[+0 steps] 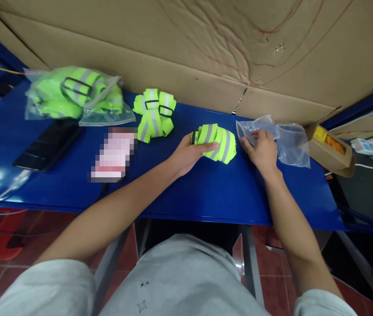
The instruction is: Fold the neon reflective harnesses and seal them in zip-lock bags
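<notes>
My left hand (189, 153) is wrapped round a folded bundle of neon-yellow reflective strap (217, 142) with grey stripes, its thumb lying over the front. To the right, my right hand (262, 149) pinches the mouth of a clear plastic zip bag (252, 125), with fingers partly inside or behind the film. A second clear bag (293, 145) lies beside that hand, overlapping the first. Behind my left hand rests a looser reflective strap (155, 115) with black buckles. At the back left, a filled zip bag (77, 92) contains more neon straps.
On the blue table (199, 193) lie a black phone (46, 145) with a white cable and a blurred pinkish rectangle (114, 156). A small cardboard box (331, 149) stands at the right end. Brown cardboard (173, 57) lines the back, with thin red wires (239, 66).
</notes>
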### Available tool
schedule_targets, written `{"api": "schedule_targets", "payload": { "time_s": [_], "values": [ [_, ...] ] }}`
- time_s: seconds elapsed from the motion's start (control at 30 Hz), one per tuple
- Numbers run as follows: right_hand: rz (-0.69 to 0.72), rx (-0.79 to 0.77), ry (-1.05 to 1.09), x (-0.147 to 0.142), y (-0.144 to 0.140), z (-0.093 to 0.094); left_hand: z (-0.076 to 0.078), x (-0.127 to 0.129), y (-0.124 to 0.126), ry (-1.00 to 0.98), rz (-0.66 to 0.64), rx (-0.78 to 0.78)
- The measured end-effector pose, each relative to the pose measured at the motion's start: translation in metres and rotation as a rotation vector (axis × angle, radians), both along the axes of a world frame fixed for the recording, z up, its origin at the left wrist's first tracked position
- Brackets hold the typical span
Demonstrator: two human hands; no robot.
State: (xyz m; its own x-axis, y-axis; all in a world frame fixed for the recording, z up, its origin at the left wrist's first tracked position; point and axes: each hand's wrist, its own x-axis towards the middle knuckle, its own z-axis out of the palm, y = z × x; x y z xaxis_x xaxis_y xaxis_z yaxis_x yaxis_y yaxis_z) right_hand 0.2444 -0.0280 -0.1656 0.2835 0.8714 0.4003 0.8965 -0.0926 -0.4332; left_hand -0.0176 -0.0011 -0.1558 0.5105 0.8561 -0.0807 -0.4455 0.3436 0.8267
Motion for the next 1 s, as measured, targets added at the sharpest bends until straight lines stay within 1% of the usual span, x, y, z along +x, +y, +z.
{"api": "schedule_targets", "payload": {
  "time_s": [0.07, 0.13, 0.23, 0.33, 0.4, 0.5, 0.63, 0.67, 0.73, 0.8, 0.87, 0.93, 1.0],
  "values": [
    [-0.008, -0.106, 0.022, 0.005, 0.000, -0.001, -0.005, 0.001, 0.003, -0.003, 0.027, -0.053],
    [0.031, -0.145, 0.051, -0.006, -0.002, -0.001, -0.010, 0.003, 0.006, -0.030, 0.029, -0.098],
    [0.164, -0.065, 0.088, -0.036, -0.010, 0.000, -0.016, 0.004, 0.011, -0.099, -0.021, -0.117],
    [0.256, 0.027, 0.131, -0.058, -0.017, 0.003, -0.016, 0.003, 0.014, -0.125, -0.065, -0.101],
    [0.280, 0.059, 0.182, -0.062, -0.021, 0.004, -0.014, 0.002, 0.015, -0.122, -0.067, -0.078],
    [0.317, 0.084, 0.256, -0.060, -0.023, 0.006, -0.012, -0.001, 0.015, -0.112, -0.075, -0.049],
    [0.366, 0.100, 0.320, -0.059, -0.024, 0.006, -0.010, -0.006, 0.017, -0.081, -0.118, -0.022],
    [0.366, 0.092, 0.358, -0.060, -0.023, 0.006, -0.009, -0.007, 0.018, -0.073, -0.120, -0.016],
    [0.320, 0.103, 0.471, -0.062, -0.021, 0.006, -0.008, -0.009, 0.020, -0.075, -0.090, -0.001],
    [0.255, 0.144, 0.603, -0.065, -0.018, 0.005, -0.007, -0.009, 0.021, -0.093, -0.036, 0.015],
    [0.208, 0.191, 0.684, -0.066, -0.016, 0.004, -0.006, -0.008, 0.020, -0.095, -0.012, 0.020],
    [0.185, 0.247, 0.673, -0.065, -0.016, 0.004, -0.007, -0.006, 0.017, -0.066, -0.022, 0.008],
    [0.195, 0.336, 0.557, -0.063, -0.019, 0.006, -0.008, -0.003, 0.014, -0.028, -0.033, -0.017]
  ]
}}
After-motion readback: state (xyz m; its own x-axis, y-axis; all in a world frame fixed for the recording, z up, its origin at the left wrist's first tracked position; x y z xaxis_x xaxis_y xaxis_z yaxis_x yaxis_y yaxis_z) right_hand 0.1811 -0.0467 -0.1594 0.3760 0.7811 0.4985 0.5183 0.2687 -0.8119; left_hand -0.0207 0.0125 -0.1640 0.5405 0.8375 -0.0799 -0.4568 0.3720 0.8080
